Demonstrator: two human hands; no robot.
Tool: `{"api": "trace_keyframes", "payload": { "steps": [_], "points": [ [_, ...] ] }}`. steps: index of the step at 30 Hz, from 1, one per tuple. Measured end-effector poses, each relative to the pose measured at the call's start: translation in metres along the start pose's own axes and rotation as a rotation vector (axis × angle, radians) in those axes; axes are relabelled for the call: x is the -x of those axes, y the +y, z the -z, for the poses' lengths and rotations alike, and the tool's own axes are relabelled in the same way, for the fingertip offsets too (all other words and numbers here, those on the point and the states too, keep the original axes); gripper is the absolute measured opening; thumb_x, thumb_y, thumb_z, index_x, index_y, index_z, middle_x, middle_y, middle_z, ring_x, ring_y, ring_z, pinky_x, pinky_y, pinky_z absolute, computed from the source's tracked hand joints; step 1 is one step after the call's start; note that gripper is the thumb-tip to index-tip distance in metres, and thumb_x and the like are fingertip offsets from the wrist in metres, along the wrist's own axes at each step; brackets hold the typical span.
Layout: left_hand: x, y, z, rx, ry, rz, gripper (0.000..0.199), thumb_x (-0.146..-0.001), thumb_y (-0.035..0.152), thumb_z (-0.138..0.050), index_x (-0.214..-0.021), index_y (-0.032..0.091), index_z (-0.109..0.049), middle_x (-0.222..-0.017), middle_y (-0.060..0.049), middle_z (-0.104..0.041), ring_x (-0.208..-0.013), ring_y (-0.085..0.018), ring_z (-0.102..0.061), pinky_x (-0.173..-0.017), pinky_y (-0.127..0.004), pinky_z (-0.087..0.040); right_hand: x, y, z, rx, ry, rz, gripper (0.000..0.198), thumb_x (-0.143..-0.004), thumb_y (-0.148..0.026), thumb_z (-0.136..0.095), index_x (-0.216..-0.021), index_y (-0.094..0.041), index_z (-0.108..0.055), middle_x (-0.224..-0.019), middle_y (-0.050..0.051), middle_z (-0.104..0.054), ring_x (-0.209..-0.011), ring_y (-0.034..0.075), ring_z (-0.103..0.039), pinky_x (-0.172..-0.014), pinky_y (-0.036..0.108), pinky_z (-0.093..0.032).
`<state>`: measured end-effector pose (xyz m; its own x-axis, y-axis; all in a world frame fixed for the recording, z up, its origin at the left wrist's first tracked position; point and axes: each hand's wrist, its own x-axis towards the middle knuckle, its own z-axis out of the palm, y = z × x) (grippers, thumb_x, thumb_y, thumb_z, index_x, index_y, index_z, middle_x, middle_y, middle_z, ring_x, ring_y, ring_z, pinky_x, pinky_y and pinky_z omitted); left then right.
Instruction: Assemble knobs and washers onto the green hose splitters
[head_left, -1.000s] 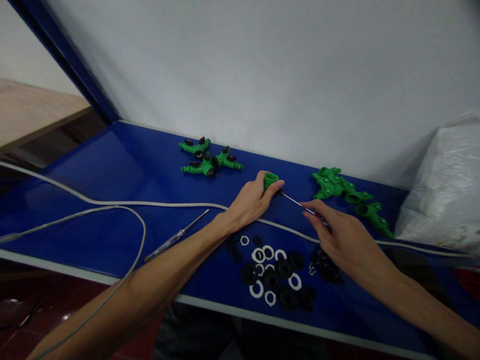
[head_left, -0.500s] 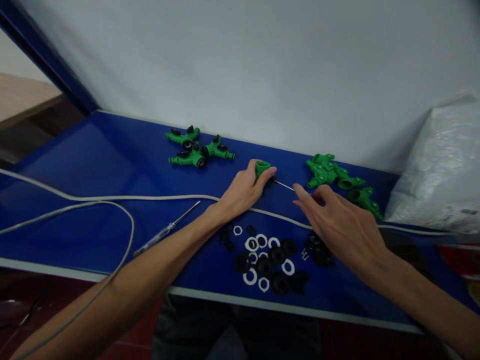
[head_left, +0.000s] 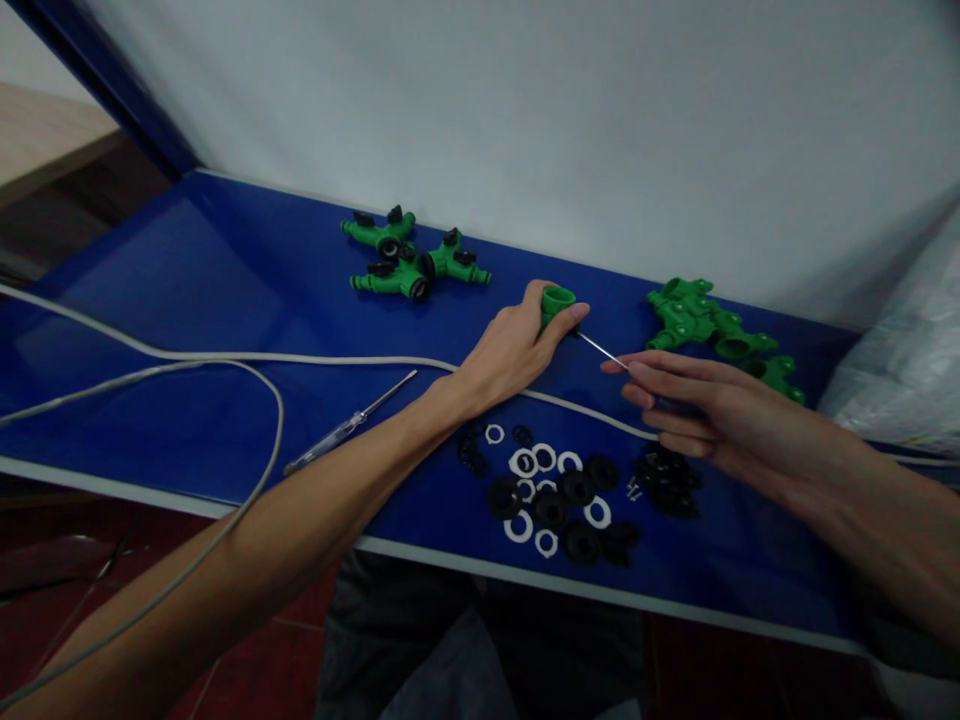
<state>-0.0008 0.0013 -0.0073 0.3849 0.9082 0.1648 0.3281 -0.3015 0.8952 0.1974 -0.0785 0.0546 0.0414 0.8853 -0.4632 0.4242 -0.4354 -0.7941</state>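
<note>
My left hand (head_left: 510,345) is closed around a green hose splitter (head_left: 557,300), its round open end facing up. In my right hand (head_left: 697,400) is a screwdriver (head_left: 602,350); its handle is mostly hidden by the fingers. The thin shaft slants up to the left, and its tip meets a dark part on the splitter beside my left thumb. Below the hands lie white rings (head_left: 598,513), black ring nuts (head_left: 551,508), small screws (head_left: 634,489) and a pile of black pieces (head_left: 670,480).
Three green splitters with black valve levers (head_left: 390,283) lie at the back. More green splitter bodies (head_left: 682,310) are heaped at the right, near a plastic bag (head_left: 900,350). A second screwdriver (head_left: 349,425) rests left of my forearm. A pale cable (head_left: 337,358) crosses the blue table (head_left: 172,270).
My right hand has rolled over, so its fingers now show from the side along the screwdriver. My left hand still holds the splitter. The whole view has shifted slightly.
</note>
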Motion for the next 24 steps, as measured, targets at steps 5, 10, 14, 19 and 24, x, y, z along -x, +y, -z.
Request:
{"api": "trace_keyframes", "payload": {
  "steps": [5,10,14,19,24],
  "points": [
    [0.000,0.000,0.000,-0.019,-0.009,0.013,0.043,-0.103,0.055,-0.047,-0.127,0.020,-0.052,-0.104,-0.009,-0.074,-0.098,-0.025,-0.071,-0.093,-0.037,-0.050,-0.005,0.012,0.008,0.615,0.207,0.456,0.045,-0.099,-0.049,-0.046,-0.118,-0.019,-0.073,-0.084,0.008,-0.071,-0.059,0.017,-0.055,-0.056,0.032,-0.042],
    [0.000,0.001,0.001,0.001,-0.023,0.024,0.042,-0.103,0.055,-0.045,-0.124,0.019,-0.052,-0.102,-0.009,-0.074,-0.098,-0.026,-0.071,-0.091,-0.037,-0.050,0.003,0.022,0.001,1.217,0.487,0.658,0.046,-0.106,-0.040,-0.036,-0.131,-0.015,-0.065,-0.096,0.013,-0.067,-0.063,0.021,-0.058,-0.051,0.032,-0.040],
    [0.000,0.001,0.002,0.030,-0.017,0.037,0.041,-0.104,0.056,-0.043,-0.121,0.020,-0.053,-0.109,-0.009,-0.075,-0.104,-0.026,-0.071,-0.094,-0.036,-0.050,0.011,0.026,-0.002,1.428,0.482,0.776,0.040,-0.103,-0.018,-0.031,-0.130,-0.014,-0.060,-0.103,0.016,-0.066,-0.070,0.022,-0.061,-0.053,0.030,-0.046],
    [-0.001,0.000,0.002,0.048,-0.020,0.036,0.041,-0.104,0.056,-0.043,-0.120,0.020,-0.053,-0.113,-0.011,-0.075,-0.112,-0.026,-0.069,-0.099,-0.037,-0.049,0.013,0.027,0.001,1.467,0.374,0.922,0.052,-0.093,0.001,-0.025,-0.128,-0.012,-0.062,-0.098,0.018,-0.069,-0.086,0.028,-0.066,-0.077,0.039,-0.057],
    [-0.002,-0.001,0.001,0.050,-0.011,0.015,0.040,-0.104,0.055,-0.043,-0.121,0.020,-0.053,-0.114,-0.012,-0.075,-0.114,-0.027,-0.069,-0.102,-0.040,-0.049,0.009,0.029,-0.003,1.265,0.396,0.866,0.046,-0.096,-0.005,-0.032,-0.131,-0.013,-0.062,-0.104,0.017,-0.069,-0.084,0.026,-0.068,-0.071,0.036,-0.057]
  ]
}}
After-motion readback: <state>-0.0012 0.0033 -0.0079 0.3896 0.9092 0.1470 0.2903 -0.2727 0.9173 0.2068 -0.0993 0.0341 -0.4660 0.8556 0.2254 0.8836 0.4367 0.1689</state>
